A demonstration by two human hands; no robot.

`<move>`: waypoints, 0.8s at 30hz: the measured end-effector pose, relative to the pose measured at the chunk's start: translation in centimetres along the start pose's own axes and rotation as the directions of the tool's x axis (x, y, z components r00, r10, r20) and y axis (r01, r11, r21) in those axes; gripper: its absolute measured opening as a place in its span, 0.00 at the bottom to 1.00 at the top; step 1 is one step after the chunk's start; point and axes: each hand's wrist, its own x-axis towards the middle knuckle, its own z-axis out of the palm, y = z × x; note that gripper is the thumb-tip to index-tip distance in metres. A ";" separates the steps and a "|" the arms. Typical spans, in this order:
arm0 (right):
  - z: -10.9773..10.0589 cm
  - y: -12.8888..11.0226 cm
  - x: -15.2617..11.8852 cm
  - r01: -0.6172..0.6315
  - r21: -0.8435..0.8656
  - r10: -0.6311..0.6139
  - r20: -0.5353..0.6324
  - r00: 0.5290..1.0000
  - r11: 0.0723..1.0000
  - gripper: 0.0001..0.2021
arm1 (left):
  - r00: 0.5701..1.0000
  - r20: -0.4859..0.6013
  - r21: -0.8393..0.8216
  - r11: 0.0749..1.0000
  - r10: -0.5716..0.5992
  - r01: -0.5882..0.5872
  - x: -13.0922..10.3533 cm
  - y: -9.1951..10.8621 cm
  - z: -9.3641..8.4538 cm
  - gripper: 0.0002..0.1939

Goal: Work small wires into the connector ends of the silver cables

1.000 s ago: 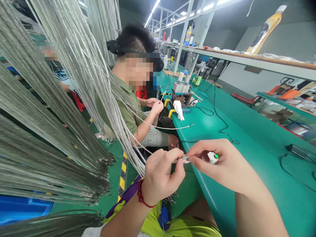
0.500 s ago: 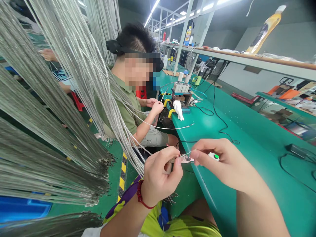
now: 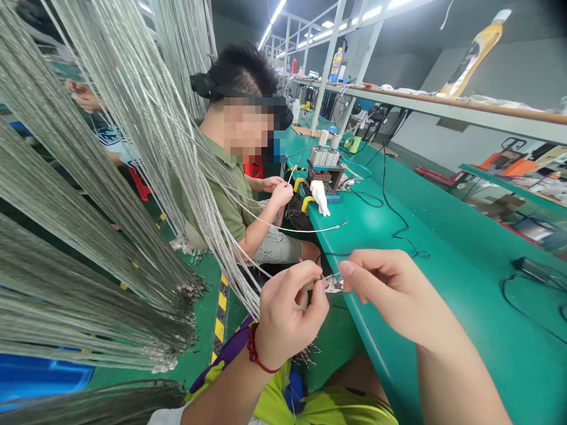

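In the middle foreground my left hand [image 3: 292, 310], with a red bead bracelet at its wrist, is closed in a pinch on a thin braided cable. The cable's bare wire end [image 3: 330, 276] sticks out to the right, past the left fingertips. My right hand [image 3: 385, 289] is closed at the tip of that wire, thumb against forefinger, over the table's near edge. Much of the cable is hidden behind my left fingers. A long bundle of silvery braided cables [image 3: 208, 200] comes down from the upper left towards my left hand.
A co-worker in a green shirt [image 3: 212, 159] sits ahead on the left, holding a cable. A clamped press [image 3: 325, 165] with a white glove [image 3: 319, 198] stands on the green table [image 3: 443, 283]. Black cords and an adapter [image 3: 531, 270] lie right. Cable bundles [image 3: 88, 248] hang left.
My right fingers have shifted slightly along the wire end, and the wire now looks more bent. My left hand has hardly moved.
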 end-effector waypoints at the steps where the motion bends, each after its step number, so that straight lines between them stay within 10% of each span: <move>1: 0.0 -0.1 0.0 -0.001 -0.006 0.001 -0.004 1.000 1.000 0.22 | 1.000 0.003 -0.001 1.000 -0.006 0.006 0.0 0.0 0.0 0.12; 24: -1.3 0.2 -0.4 0.099 -0.140 -0.090 0.072 0.993 0.985 0.15 | 0.992 0.070 -0.157 0.981 -0.103 0.113 -0.1 0.0 -0.2 0.12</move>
